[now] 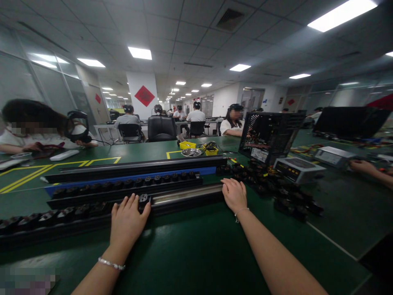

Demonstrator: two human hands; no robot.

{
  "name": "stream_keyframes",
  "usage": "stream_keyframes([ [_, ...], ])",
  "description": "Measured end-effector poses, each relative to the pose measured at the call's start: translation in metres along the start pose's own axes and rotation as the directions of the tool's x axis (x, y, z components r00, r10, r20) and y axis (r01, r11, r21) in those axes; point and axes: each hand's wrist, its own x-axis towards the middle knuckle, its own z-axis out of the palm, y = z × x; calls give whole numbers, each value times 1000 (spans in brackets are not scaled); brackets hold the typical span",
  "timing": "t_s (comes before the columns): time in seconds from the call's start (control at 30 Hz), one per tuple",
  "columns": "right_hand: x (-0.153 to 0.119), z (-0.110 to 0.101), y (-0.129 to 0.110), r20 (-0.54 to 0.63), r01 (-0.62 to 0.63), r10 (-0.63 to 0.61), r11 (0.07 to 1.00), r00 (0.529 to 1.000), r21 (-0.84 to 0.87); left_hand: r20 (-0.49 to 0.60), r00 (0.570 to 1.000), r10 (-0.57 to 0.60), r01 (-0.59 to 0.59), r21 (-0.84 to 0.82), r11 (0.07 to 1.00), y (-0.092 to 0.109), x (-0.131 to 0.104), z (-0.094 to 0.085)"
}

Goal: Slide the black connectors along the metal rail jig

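Note:
A long black rail [187, 198] with a pale metal channel lies across the green table [190, 250]. My left hand [130, 215] rests on the rail with its fingers apart, its thumb beside a small black part [144, 199] in the channel. More black parts [66, 213] stand in a row in the rail to the left. At the rail's right end is my right hand [233, 194], fingers bent over the edge; whether they grip it is unclear. Behind lies a second rail filled with black parts [123, 183].
Loose black parts [288, 196] lie in a heap at the right, near a metal box [297, 169] and an open computer case [270, 135]. Farther back are a metal dish [192, 152] and a yellow tray [187, 145]. A person's hand reaches in at the far right.

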Motion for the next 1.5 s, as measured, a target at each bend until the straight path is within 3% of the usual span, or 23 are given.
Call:
stream_keyframes([
  [0.27, -1, 0, 0, 30, -23, 23, 1000, 999, 5, 70, 997, 11, -10, -18, 1000, 3, -2, -11],
  [0.87, 0, -6, -3, 34, -22, 23, 1000, 999, -20, 11, 1000, -17, 18, -29, 999, 7, -3, -10],
  [1.1, 0, -8, -4, 55, -34, 35, 999, 998, -22, 33, 999, -21, 22, -23, 1000, 8, -3, -12],
  [1.5, -1, -8, -3, 55, -39, 40, 999, 998, -21, -21, 999, 40, -40, -15, 999, 8, -5, -11],
])
